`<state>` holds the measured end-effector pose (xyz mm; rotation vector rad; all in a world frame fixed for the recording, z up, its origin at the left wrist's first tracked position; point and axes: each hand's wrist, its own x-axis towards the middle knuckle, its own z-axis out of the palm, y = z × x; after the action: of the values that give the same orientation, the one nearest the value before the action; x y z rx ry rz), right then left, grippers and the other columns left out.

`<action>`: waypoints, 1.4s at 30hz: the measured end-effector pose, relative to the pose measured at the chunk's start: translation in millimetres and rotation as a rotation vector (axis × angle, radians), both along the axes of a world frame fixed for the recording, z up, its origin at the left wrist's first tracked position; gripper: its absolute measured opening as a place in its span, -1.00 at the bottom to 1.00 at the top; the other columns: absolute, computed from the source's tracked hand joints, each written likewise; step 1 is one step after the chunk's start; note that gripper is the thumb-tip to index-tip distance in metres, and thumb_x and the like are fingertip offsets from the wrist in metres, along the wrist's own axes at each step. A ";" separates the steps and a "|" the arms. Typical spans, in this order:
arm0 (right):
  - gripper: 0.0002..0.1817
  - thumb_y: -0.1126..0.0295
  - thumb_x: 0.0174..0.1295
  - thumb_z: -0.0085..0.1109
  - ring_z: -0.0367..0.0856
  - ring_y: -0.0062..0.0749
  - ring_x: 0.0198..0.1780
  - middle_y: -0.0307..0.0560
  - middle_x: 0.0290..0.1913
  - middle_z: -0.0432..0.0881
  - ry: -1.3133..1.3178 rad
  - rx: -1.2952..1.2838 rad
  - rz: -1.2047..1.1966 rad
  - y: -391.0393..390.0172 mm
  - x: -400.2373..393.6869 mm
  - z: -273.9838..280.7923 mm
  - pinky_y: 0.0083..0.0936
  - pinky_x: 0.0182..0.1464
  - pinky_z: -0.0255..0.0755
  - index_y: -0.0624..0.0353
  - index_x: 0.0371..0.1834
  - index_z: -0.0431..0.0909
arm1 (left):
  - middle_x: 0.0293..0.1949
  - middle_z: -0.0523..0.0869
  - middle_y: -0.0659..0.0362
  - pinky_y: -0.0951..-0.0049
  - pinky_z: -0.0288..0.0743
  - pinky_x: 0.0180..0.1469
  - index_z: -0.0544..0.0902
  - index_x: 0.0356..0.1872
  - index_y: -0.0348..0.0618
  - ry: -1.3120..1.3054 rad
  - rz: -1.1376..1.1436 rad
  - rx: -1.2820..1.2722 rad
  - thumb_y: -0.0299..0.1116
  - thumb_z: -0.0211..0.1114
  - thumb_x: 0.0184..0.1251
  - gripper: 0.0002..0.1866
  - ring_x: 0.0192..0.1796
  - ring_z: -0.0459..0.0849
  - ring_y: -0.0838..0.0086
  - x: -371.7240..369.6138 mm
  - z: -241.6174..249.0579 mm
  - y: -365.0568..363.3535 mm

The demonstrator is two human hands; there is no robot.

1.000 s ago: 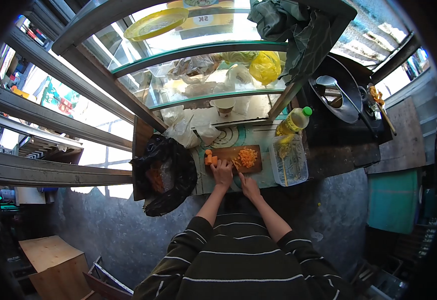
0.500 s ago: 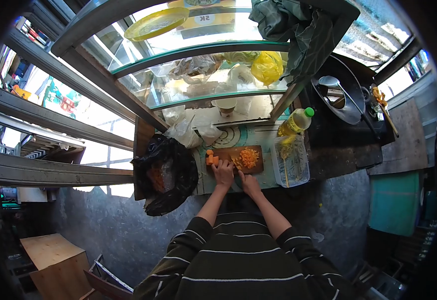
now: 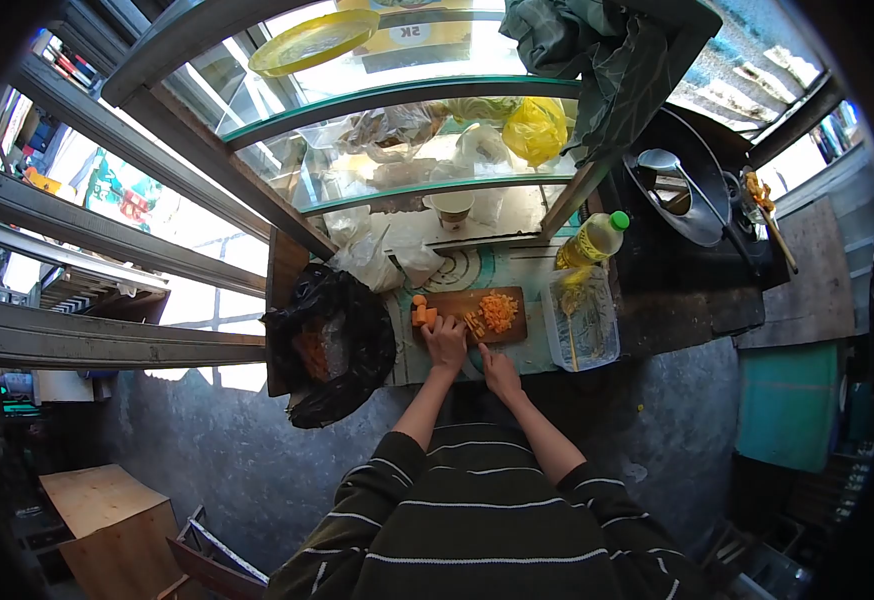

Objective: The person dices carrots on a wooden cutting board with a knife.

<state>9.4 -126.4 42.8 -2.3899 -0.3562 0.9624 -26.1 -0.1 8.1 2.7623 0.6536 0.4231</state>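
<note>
A wooden cutting board (image 3: 513, 335) lies on the counter in front of me. Diced carrot (image 3: 499, 312) is heaped on its right side, and larger carrot chunks (image 3: 424, 315) sit at its left end. My left hand (image 3: 446, 345) is over the board's near edge, its bent fingertips pressed on carrot beside some cut carrot sticks (image 3: 473, 323). At the board's front, my right hand (image 3: 501, 374) is closed around what seems to be a knife, mostly hidden by the hand and hard to make out.
Left of the board is a black plastic bag (image 3: 367, 335). To the right stand a clear plastic tub (image 3: 597, 345) and an oil bottle (image 3: 595, 240). A wok (image 3: 692, 215) with a ladle is farther right. Behind the counter rises a glass display case (image 3: 397, 95).
The right hand has shifted slightly down and back from the carrot. The carrot sticks between the hands show more plainly. The left hand has barely moved.
</note>
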 end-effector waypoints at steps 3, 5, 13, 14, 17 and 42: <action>-0.26 -0.13 0.28 -0.46 0.47 0.18 -0.13 0.32 -0.30 0.54 -0.030 -0.099 0.040 5.2 4.2 3.4 -0.08 -0.10 0.31 0.37 -0.37 0.56 | -0.42 0.54 0.25 0.28 0.17 -0.12 0.65 -0.47 -0.07 0.003 -0.009 -0.026 -0.39 0.34 -0.13 -0.87 -0.19 0.48 0.41 -0.5 1.6 -0.2; -0.26 -0.15 0.28 -0.45 0.49 0.16 -0.13 0.30 -0.29 0.55 -0.009 -0.139 0.037 9.2 8.0 -0.6 -0.08 -0.10 0.33 0.34 -0.36 0.57 | -0.41 0.54 0.25 0.27 0.17 -0.12 0.65 -0.46 -0.07 -0.011 0.012 -0.046 -0.39 0.34 -0.13 -0.87 -0.18 0.48 0.41 -1.2 3.8 -2.8; -0.26 -0.21 0.24 -0.43 0.49 0.13 -0.12 0.29 -0.28 0.55 -0.014 -0.102 -0.034 -4.2 0.2 2.3 -0.10 -0.10 0.34 0.28 -0.33 0.59 | -0.39 0.54 0.25 0.26 0.17 -0.11 0.65 -0.43 -0.03 -0.008 0.045 -0.068 -0.35 0.35 -0.12 -0.85 -0.17 0.48 0.40 -1.3 2.3 -1.5; -0.25 -0.21 0.24 -0.43 0.48 0.14 -0.11 0.30 -0.28 0.55 -0.009 -0.114 -0.040 -7.9 1.0 4.5 -0.10 -0.09 0.33 0.29 -0.33 0.58 | -0.39 0.54 0.25 0.25 0.17 -0.11 0.65 -0.43 -0.03 -0.014 0.048 -0.057 -0.35 0.35 -0.12 -0.85 -0.17 0.48 0.40 -1.7 1.2 -2.0; -0.25 -0.21 0.23 -0.43 0.47 0.15 -0.09 0.30 -0.27 0.55 0.068 -0.052 -0.068 -11.5 2.0 -14.0 -0.10 -0.08 0.31 0.29 -0.34 0.58 | -0.39 0.54 0.25 0.25 0.16 -0.11 0.66 -0.44 -0.03 -0.020 0.052 -0.050 -0.36 0.35 -0.13 -0.86 -0.17 0.48 0.40 -0.5 6.2 -2.2; -0.19 -0.23 0.22 -0.43 0.46 0.23 -0.13 0.39 -0.34 0.51 0.118 0.007 -0.006 -4.8 7.3 -8.0 -0.09 -0.11 0.27 0.42 -0.44 0.52 | -0.46 0.56 0.33 0.21 0.12 -0.12 0.68 -0.51 0.01 -0.045 0.034 -0.077 -0.32 0.34 -0.16 -0.89 -0.20 0.49 0.44 -1.9 3.1 6.6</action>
<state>16.7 -131.2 34.8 -2.3139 -0.3073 1.0916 -27.9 6.5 11.2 2.6647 0.6918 0.4560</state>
